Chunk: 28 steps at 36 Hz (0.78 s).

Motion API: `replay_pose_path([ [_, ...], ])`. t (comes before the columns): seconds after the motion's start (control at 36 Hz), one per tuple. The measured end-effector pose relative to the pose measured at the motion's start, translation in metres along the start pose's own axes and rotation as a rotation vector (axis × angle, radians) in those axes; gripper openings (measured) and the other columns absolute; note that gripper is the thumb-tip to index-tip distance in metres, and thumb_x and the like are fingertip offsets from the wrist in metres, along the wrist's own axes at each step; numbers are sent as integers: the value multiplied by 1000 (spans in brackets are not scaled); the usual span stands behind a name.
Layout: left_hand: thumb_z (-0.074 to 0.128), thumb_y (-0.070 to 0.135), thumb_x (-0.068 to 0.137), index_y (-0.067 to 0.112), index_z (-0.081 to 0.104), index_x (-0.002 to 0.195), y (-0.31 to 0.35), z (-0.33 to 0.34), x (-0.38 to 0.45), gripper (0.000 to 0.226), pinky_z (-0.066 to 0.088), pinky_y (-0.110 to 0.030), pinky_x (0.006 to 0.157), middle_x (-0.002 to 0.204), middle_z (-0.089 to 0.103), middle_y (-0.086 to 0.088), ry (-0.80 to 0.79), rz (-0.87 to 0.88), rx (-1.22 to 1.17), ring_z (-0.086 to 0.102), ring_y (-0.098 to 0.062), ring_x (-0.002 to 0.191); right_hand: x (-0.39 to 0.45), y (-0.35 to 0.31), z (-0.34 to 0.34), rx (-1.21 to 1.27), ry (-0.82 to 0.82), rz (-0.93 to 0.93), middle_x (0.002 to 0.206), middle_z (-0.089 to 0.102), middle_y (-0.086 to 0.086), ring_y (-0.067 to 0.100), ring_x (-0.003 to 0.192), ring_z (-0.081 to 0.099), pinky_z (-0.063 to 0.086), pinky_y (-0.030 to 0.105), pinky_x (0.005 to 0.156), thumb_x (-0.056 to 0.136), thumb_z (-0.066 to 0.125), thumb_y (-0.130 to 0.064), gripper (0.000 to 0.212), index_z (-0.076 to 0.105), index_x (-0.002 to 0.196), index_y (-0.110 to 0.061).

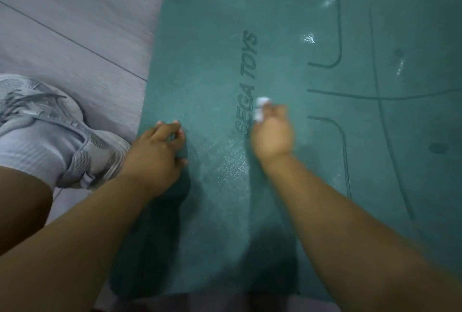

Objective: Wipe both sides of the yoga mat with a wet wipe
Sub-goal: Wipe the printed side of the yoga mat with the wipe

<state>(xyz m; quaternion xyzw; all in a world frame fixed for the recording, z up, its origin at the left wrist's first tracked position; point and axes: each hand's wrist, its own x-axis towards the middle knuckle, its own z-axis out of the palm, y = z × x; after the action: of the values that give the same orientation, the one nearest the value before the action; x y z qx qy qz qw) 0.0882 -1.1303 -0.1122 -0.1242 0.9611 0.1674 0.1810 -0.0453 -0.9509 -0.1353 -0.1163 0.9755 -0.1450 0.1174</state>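
A teal yoga mat [287,37] lies flat on grey plank flooring [75,24]. The right hand [273,132] grips a white wet wipe [261,108] mid-mat; the left hand [156,154], fingers curled, pins its left edge. Soft, light and damp-slick, it likely lifts best by an edge.

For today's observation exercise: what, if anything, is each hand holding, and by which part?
The right hand grips a bunched wet wipe at its fingertips. The left hand holds nothing, resting on the yoga mat.
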Motion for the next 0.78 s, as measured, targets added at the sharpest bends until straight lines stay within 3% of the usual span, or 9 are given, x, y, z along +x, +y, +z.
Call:
replay_pose_path([
  [0.08, 74, 21, 79, 4, 52, 133, -2, 4, 0, 61, 26, -44, 112, 146, 41, -13, 31, 12, 9, 34, -43, 133, -27, -39, 9, -96, -319, -554, 124, 49, 11, 31, 100, 54, 37, 33, 74, 100, 34, -20, 36, 44, 134, -15],
  [0.17, 74, 20, 79, 4, 53, 132, -5, 7, -1, 60, 27, -45, 111, 145, 42, -14, 54, 21, 18, 35, -43, 132, -23, -21, -2, -60, -351, -857, 101, 60, 7, 24, 80, 57, 38, 30, 65, 98, 39, -31, 32, 59, 116, -14],
  [0.22, 74, 22, 79, 5, 55, 130, -6, 9, 0, 57, 28, -45, 110, 143, 44, -13, 71, 27, 20, 37, -43, 131, 6, 12, -14, -74, -230, -713, 113, 59, 2, 22, 91, 59, 41, 26, 73, 95, 41, -28, 31, 57, 122, -23],
  [0.28, 75, 22, 78, 4, 57, 128, -6, 10, 1, 56, 31, -47, 108, 141, 47, -14, 88, 26, 16, 40, -44, 128, 39, 50, -34, -67, -139, -312, 130, 50, 2, 25, 108, 54, 39, 26, 87, 95, 40, -26, 36, 53, 128, -30],
  [0.42, 86, 14, 62, -1, 66, 112, -2, 13, 2, 57, 43, -56, 92, 124, 58, -20, 136, 18, 15, 54, -52, 107, 69, 55, -40, 25, 149, 295, 129, 44, 14, 32, 106, 55, 40, 30, 90, 93, 38, -12, 40, 51, 130, -16],
  [0.47, 84, 15, 66, -1, 64, 115, 0, 11, 1, 56, 41, -54, 96, 128, 56, -18, 139, 1, 8, 51, -51, 112, 60, 20, -21, 14, 115, 214, 129, 44, 11, 30, 108, 55, 40, 29, 88, 96, 39, -15, 36, 48, 130, -16],
  [0.64, 76, 20, 77, 5, 56, 129, 3, 5, 2, 58, 28, -44, 109, 142, 45, -10, 108, -73, -67, 37, -40, 127, 15, -60, 13, -109, -286, -675, 117, 48, 6, 26, 95, 52, 28, 24, 65, 96, 41, -21, 40, 42, 136, -18],
  [0.72, 76, 23, 77, 5, 57, 127, 7, 3, 5, 57, 29, -42, 107, 139, 46, -10, 103, -102, -46, 39, -38, 124, 24, -23, 2, -75, -262, -805, 110, 53, 1, 20, 86, 48, 29, 24, 65, 91, 33, -46, 47, 52, 129, -27],
  [0.78, 75, 25, 76, 4, 57, 125, 12, 3, 8, 56, 30, -44, 107, 137, 47, -11, 93, -135, -15, 40, -38, 122, 38, 23, -16, -43, -187, -704, 119, 56, -1, 22, 97, 55, 37, 22, 76, 92, 42, -36, 38, 56, 127, -31],
])
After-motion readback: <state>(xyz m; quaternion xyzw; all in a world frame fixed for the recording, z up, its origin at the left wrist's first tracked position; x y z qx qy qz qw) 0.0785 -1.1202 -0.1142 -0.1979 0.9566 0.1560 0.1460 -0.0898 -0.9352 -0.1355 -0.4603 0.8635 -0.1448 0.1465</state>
